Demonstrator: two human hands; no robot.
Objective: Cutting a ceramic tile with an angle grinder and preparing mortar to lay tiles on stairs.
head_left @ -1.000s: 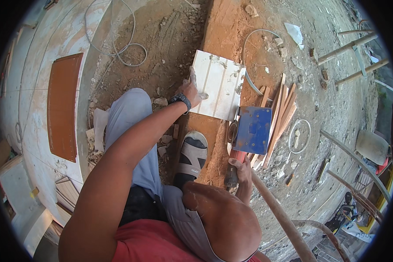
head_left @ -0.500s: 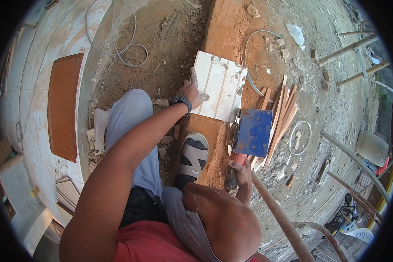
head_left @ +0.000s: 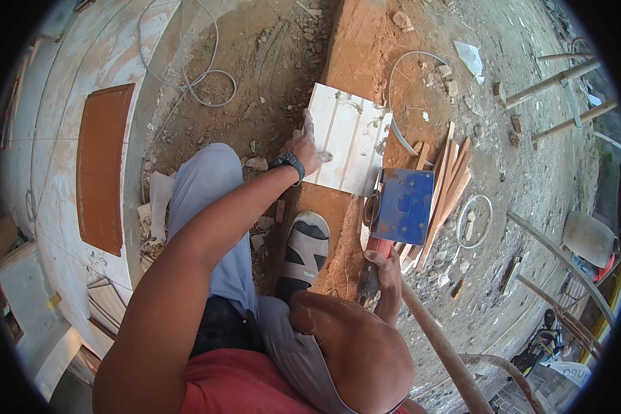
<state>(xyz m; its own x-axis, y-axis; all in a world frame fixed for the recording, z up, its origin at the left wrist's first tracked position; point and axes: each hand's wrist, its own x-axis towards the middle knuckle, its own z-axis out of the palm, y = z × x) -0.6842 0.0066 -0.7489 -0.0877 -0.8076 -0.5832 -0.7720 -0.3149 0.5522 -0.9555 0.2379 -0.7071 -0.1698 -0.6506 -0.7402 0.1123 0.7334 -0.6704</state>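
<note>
Holding the tile (head_left: 350,138) by its left side over the ledge (head_left: 357,52), the left grip (head_left: 303,153) should press firmly while the right grip (head_left: 388,270), closed round the cutter (head_left: 400,210), guides it squarely.

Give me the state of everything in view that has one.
White grooved square tile: smudged, held by left hand
Red power tool with blue metal plate: gripped by right hand; running or not, cannot tell
Thin grey cable: loosely looped on ground
Thin brown wooden strips: loosely piled
Black wristwatch: strapped on
</note>
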